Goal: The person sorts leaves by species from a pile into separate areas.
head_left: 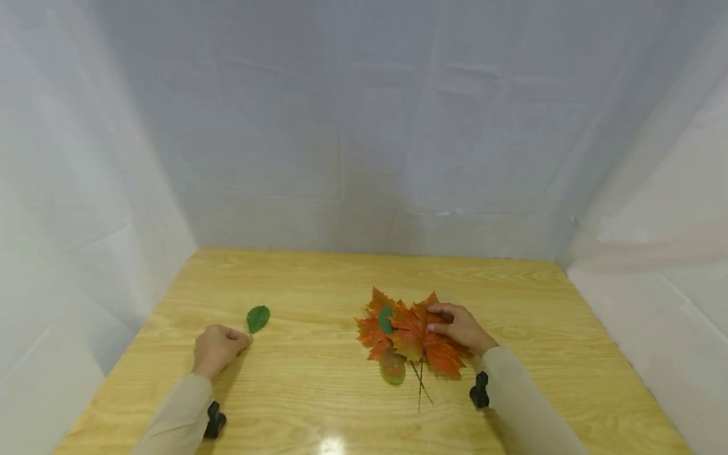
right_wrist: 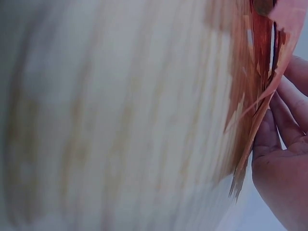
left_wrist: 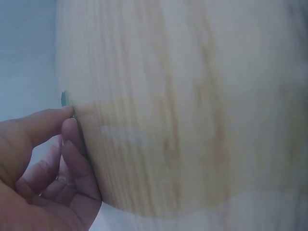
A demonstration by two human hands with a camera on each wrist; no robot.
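Looking down, green leaf (head_left: 258,318): pinched in my left hand (head_left: 218,349).
Orange leaves (head_left: 411,335): heaped by my right hand (head_left: 457,327), maybe done; green leaf, well apart, maybe left.
Left wrist: green leaf pokes past my fingers.
Right wrist: orange leaves hide my fingertips; can't tell if they pinch.

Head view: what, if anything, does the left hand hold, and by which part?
The left hand pinches the green leaf by its stem end.

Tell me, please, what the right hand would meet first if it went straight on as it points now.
The orange leaves: fingers of the right hand seem to touch them. Further on, roughly in line, is a small green leaf, though depth is hard to judge.
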